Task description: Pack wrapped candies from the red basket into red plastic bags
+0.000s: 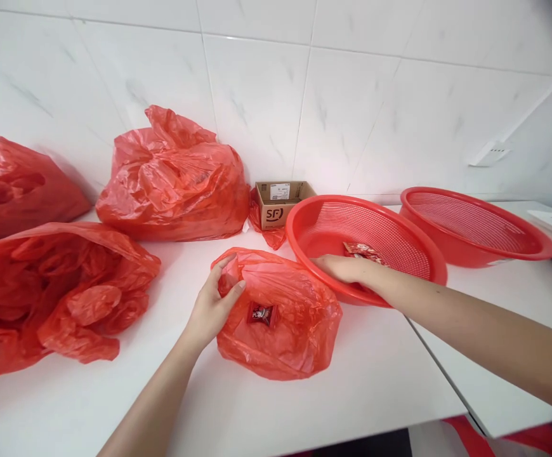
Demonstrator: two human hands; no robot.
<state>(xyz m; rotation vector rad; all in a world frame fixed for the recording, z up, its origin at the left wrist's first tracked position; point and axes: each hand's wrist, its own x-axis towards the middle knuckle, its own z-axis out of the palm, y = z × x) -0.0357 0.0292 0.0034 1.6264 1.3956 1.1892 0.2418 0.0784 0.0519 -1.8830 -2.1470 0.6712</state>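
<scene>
My left hand [215,301] holds the left rim of a red plastic bag [299,343], its thumb over the mouth and its forefinger along the edge. The bag lies open toward me, and a small dark-red wrapped packet [261,314] rests inside it. My right hand [340,268] reaches into a red plastic basket [366,209] with perforated walls, at its near left side. Its fingertips are hidden, so what they touch does not show. Several red printed packets [364,251] lie in that basket, just behind my right hand and partly covered by it.
A full red bag [176,184] stands against the tiled wall, with another red bag [23,187] to its left. Crumpled red bags [80,298] fill the left front. A small cardboard box [273,212] and a second red basket [471,244] stand behind. The white table [371,387] has a seam at right.
</scene>
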